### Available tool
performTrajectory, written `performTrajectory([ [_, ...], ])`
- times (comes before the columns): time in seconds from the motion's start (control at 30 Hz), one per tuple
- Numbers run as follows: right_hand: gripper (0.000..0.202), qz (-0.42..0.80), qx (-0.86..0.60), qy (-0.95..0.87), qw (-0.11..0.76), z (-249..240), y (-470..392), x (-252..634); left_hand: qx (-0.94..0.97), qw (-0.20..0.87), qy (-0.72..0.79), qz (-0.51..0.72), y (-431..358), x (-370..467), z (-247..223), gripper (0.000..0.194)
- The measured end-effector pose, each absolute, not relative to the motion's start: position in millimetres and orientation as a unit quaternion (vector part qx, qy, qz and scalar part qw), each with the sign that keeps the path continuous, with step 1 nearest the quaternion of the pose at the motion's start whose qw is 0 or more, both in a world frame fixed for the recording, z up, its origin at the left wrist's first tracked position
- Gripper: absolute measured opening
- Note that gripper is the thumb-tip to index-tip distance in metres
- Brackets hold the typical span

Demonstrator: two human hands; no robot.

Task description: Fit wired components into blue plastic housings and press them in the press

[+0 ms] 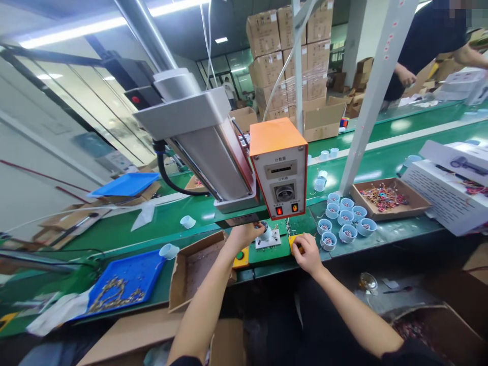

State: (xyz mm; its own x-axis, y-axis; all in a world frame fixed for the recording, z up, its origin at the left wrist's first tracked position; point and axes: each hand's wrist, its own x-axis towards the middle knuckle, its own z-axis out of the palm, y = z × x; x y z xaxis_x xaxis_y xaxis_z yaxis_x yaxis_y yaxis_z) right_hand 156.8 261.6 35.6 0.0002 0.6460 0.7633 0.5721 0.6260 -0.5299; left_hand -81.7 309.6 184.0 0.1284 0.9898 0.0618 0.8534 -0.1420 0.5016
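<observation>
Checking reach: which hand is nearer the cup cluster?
Right. The right hand is at the yellow button box, just left of the cup cluster; the left hand is farther left, at the press fixture.

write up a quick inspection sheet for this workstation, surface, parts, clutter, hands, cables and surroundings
Surface: green bench, crowded around the press.
Job's things: light-blue cup at the metal plate; filled cups grouped to the right.
Clutter: wire carton, blue tray of small parts, white cloth.
Hands: left hand holds the light-blue cup; right hand touches a yellow button box.
Cables: black cable loops beside the press.
Surroundings: stacked cartons behind; another person at upper right.
</observation>
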Motion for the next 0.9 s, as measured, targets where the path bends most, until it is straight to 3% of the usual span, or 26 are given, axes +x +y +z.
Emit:
performTrajectory([
  [0.43,0.014,0.024,-0.425,-0.707,0.565,39.2,260.6,157.1,0.729,0.202,0.627,0.186,312.4,-85.5,188.1,0.016],
  [0.5,0.014,0.017,-0.423,-0.708,0.565,40.3,260.1,156.9,0.725,0.155,0.636,0.215,300.7,-95.8,182.5,0.021],
  [0.6,0.013,0.0,-0.42,-0.709,0.567,41.8,259.9,155.7,0.696,0.004,0.668,0.263,266.1,-119.1,154.8,0.033],
  [0.7,0.013,-0.013,-0.42,-0.711,0.564,42.5,261.8,154.4,0.69,-0.061,0.685,0.226,231.1,-138.2,119.0,0.031],
  [0.9,0.016,0.014,-0.427,-0.724,0.541,36.2,268.2,158.0,0.726,0.032,0.67,0.151,220.1,-147.9,119.9,0.03],
])
